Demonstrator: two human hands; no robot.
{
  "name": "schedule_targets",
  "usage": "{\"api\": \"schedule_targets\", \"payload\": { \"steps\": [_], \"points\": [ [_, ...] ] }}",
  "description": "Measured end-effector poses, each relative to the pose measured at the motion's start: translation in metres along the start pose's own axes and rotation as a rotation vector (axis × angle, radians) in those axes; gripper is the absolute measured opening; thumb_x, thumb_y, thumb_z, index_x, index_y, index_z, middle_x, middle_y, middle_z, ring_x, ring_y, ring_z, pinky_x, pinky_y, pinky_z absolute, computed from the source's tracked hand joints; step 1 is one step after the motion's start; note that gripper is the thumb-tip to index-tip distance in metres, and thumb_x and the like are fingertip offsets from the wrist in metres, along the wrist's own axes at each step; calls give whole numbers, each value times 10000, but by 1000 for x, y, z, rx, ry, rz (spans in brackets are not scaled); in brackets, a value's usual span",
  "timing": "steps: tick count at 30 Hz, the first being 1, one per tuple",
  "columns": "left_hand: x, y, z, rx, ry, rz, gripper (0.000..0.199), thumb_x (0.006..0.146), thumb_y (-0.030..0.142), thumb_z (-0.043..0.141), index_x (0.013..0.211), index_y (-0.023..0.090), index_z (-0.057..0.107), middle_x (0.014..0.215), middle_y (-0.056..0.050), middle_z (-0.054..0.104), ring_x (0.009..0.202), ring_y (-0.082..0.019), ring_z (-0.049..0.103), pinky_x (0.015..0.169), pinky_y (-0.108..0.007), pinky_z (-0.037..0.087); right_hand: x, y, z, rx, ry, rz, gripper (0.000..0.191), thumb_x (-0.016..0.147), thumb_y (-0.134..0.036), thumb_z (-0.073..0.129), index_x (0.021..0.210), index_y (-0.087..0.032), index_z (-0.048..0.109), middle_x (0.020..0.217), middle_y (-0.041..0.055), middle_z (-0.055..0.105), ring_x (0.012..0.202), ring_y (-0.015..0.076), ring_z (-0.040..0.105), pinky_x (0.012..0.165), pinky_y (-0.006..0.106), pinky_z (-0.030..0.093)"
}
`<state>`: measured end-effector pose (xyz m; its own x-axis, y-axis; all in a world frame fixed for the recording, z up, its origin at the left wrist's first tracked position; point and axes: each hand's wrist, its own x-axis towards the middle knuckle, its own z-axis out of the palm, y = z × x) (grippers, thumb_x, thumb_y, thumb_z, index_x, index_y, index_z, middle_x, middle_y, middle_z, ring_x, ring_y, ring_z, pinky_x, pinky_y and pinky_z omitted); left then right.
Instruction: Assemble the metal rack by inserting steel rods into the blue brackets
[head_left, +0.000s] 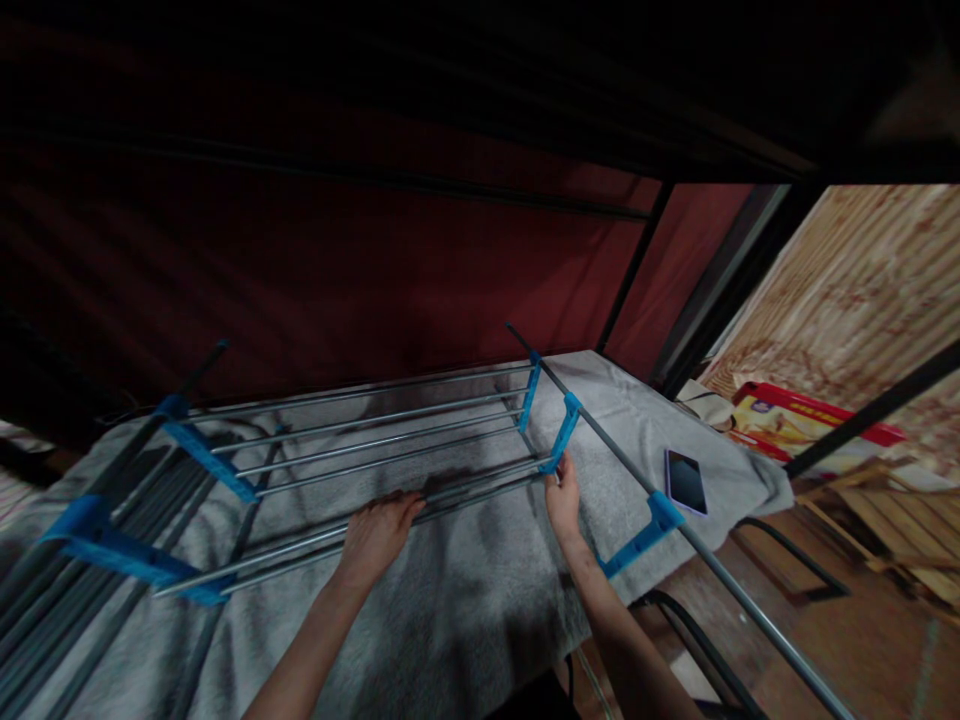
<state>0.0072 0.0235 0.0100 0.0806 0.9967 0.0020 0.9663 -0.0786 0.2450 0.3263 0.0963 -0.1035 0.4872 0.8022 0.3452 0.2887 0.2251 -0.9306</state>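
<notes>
A rack of thin metal tubes [390, 437] and blue plastic brackets lies on a grey cloth. My left hand [384, 532] is closed from above around the nearest metal tubes [292, 545], about midway along them. At their right end, my right hand [564, 497] grips the lower end of a blue bracket [564, 430]; its fingertips are partly hidden behind it. At the left, the tubes meet another blue bracket [120, 548], with one tube end sticking out past it. A further blue bracket [645, 540] sits on the long side pole [739, 590], just right of my right forearm.
Several loose grey tubes [112, 560] lie at the left on the grey cloth [465, 620]. A phone [685, 482] rests to the right. Beyond are a red and yellow box [795, 420], a wooden slatted piece [892, 520] and a black metal frame post [727, 290]. Dark red fabric [360, 270] hangs behind.
</notes>
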Motion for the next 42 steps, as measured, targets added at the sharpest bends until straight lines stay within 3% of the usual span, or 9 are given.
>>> {"api": "schedule_targets", "payload": {
  "steps": [7,11,14,18,24,29,33,37,42],
  "points": [
    [-3,-2,1,4,1,45,467,1047,416,330,1244,238,715,1203,-91,767,1071,-266,730,925,-373,537,0,2,-3,56,-58,31,685,822,-340,524,1493,-204,493,1499,125,568,1354,269,564,1179,509,405],
    [-7,-3,2,4,16,78,385,1017,344,446,1306,240,679,1233,-104,745,1115,-251,707,982,-358,515,-28,0,-5,-27,0,35,698,841,-321,506,1526,-200,439,1513,153,515,1346,296,546,1171,554,407],
    [-10,0,3,10,25,85,383,1003,246,444,1305,229,679,1208,-116,739,1114,-247,701,1008,-368,503,-58,-15,-2,-96,-78,-137,623,864,-254,489,1486,-214,489,1483,142,519,1371,301,511,1185,561,398],
    [-11,4,5,14,39,80,391,989,163,425,1263,223,698,1196,-114,737,1115,-235,695,1040,-375,482,-80,-50,14,-147,-406,-454,560,901,-131,400,1420,-259,568,1457,101,556,1405,254,494,1190,536,410],
    [-13,7,10,-10,106,88,391,984,129,417,1232,222,705,1128,-108,745,1058,-241,704,1045,-423,473,-75,-88,54,-363,-650,-845,567,940,-44,404,1450,-244,548,1352,89,654,1299,235,574,1173,536,411],
    [-25,5,11,-51,200,106,314,964,205,550,1241,248,691,1169,-82,726,1138,-250,653,1079,-446,438,-68,-95,71,-540,-743,-946,399,988,-76,472,1292,-244,668,1164,76,713,1059,225,661,1002,431,519],
    [-55,-23,23,-322,588,-16,237,970,334,567,1138,268,719,1159,-76,717,1145,-255,611,1100,-477,386,-63,-92,73,-576,-772,-966,377,990,-81,503,1273,-254,684,1151,72,706,1010,226,666,928,395,537],
    [-86,-86,35,-827,1209,-605,258,849,490,640,899,240,683,962,-60,672,1013,-257,599,990,-431,434,-59,-88,73,-588,-797,-982,371,991,-83,508,1267,-252,689,1144,72,705,1003,225,668,922,386,540],
    [-91,-157,23,-1040,1390,-884,412,843,616,483,943,231,591,914,-44,641,931,-223,619,886,-384,484,-59,-85,72,-582,-799,-1000,370,992,-74,485,1250,-242,692,1140,77,707,1006,227,670,918,389,544]
  ]
}}
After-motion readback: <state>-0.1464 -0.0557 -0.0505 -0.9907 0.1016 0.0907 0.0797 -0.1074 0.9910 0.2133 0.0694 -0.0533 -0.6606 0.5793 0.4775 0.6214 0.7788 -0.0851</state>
